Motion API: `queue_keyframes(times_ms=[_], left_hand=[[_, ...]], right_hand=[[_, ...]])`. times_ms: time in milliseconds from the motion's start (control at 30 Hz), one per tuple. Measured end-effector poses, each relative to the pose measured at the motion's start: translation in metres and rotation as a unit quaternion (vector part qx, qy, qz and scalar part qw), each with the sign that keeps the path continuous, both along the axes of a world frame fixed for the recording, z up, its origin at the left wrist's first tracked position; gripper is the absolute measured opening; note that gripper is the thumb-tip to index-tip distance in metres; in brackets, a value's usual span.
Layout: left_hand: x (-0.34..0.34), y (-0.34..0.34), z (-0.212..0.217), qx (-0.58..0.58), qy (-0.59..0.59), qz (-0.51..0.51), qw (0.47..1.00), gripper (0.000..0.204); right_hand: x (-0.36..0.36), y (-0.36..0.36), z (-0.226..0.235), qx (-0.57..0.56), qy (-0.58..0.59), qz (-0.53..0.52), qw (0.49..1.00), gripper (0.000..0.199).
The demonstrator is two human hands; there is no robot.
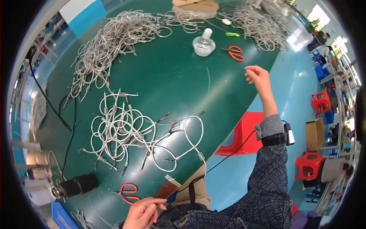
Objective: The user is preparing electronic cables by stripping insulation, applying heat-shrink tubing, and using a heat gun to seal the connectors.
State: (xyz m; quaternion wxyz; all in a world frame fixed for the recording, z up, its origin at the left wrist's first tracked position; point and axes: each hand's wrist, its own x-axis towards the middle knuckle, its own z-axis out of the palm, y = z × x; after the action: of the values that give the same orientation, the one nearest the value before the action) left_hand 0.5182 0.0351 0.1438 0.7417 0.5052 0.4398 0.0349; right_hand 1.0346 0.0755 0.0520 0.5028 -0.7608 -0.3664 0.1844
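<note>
Left hand [142, 213], loosely curled, is nearside of the cable pile [114, 109]; right hand [258, 78], half-curled, hovers beyond its right. Whether either grips something, I cannot tell. The pile's rightmost cable [201, 156] overhangs the green counter [160, 76], which spreads beyond the pile.

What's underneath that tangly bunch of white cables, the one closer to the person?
Green tabletop shows through the gaps in the bunch of cables. Where the cables cross and overlap, they cover whatever lies beneath, so I can't tell if anything small is hidden there.
</note>
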Motion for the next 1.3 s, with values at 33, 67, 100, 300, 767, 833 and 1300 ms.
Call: queue_keyframes(times_ms=[33, 67, 100, 300, 767, 833, 1300], left_hand=[[0.008, 0.008, 0.008, -0.011, 0.001, 0.001, 1.0, 0.032], [0.014, 0.015, 0.017, -0.019, 0.015, 0.014, 1.0, 0.032], [0.021, 0.019, 0.022, -0.012, 0.009, 0.009, 1.0, 0.032], [0.058, 0.029, 0.059, 0.008, 0.014, 0.068, 0.998, 0.033], [0.143, 0.051, 0.078, 0.058, 0.03, 0.089, 0.994, 0.028], [0.145, 0.058, 0.079, 0.076, 0.044, 0.048, 0.995, 0.027], [0.183, 0.056, 0.087, 0.101, 0.106, 0.132, 0.98, 0.031]], right_hand=[[0.016, 0.011, 0.001, -0.024, -0.01, -0.005, 1.0, 0.019], [0.035, 0.024, -0.001, -0.032, -0.001, 0.0, 0.999, 0.019], [0.057, 0.029, 0.002, -0.049, -0.001, 0.0, 0.999, 0.02], [0.147, 0.1, -0.005, -0.127, -0.012, 0.006, 0.992, 0.022], [0.243, 0.158, 0.006, -0.166, -0.124, 0.017, 0.978, 0.019], [0.25, 0.154, 0.005, -0.165, -0.113, 0.016, 0.98, 0.019], [0.164, 0.275, -0.055, -0.153, -0.456, 0.041, 0.876, 0.029]])
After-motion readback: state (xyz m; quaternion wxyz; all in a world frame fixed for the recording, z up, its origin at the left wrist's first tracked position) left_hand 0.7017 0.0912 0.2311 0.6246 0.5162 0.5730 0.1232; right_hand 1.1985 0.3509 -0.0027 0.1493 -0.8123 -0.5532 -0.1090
